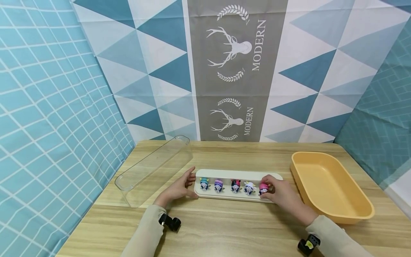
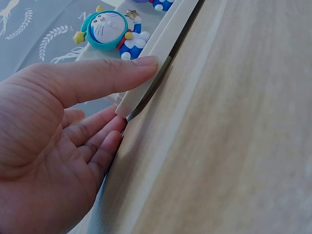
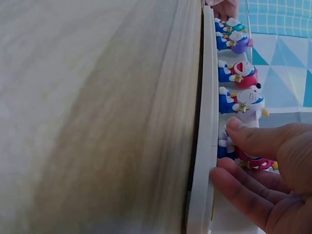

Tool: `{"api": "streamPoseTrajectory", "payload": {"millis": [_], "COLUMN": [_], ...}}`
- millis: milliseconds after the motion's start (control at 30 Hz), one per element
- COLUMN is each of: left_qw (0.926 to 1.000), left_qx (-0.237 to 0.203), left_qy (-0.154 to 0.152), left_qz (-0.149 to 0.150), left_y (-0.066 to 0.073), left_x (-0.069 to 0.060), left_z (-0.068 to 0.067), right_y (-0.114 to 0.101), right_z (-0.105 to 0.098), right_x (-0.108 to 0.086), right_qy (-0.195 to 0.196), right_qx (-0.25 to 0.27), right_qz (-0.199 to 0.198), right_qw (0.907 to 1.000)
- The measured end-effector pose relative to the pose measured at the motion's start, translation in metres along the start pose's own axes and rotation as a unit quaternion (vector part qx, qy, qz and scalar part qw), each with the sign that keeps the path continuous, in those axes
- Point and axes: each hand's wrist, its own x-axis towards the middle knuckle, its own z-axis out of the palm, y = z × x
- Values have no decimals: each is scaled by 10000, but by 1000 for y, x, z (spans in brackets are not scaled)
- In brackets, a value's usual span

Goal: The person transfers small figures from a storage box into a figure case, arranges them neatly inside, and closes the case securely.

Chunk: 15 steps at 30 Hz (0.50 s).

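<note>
A long white display base (image 1: 224, 194) with a raised back wall lies on the table and carries several small cat figurines in a row. My left hand (image 1: 179, 186) holds the base's left end, its thumb (image 2: 131, 73) on the front edge. Near that thumb stands a figurine in a teal hood (image 2: 105, 31). At the right end, my right hand (image 1: 284, 192) pinches a figurine in a pink hood (image 1: 263, 188) between thumb and fingers; they partly hide it. Beside it is a white-hooded figurine (image 1: 249, 188), then a red-and-black one (image 1: 236, 186) and a purple-hatted one (image 1: 218, 185).
A clear plastic cover (image 1: 154, 167) lies at the left of the wooden table (image 1: 224, 228). To the right of the base stands a yellow-orange tray (image 1: 334, 214), near my right forearm. Patterned cloth hangs behind the table (image 1: 224, 85).
</note>
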Motion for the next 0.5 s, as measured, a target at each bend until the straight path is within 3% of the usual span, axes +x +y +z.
{"api": "streamPoseTrajectory", "payload": {"millis": [333,500], "left_qw": [10000,10000], "left_qx": [-26,-38], "left_qy": [-24,-21], "left_qz": [-28,-23], "left_y": [-1,-2], "left_x": [1,1], "left_z": [0,0], "right_y": [-4,-5], "right_z": [-8,-14], "right_x": [0,-1], "right_qy": [-150,199], "right_qx": [76,229], "right_qz": [268,253], "right_qw": [9995,9992]}}
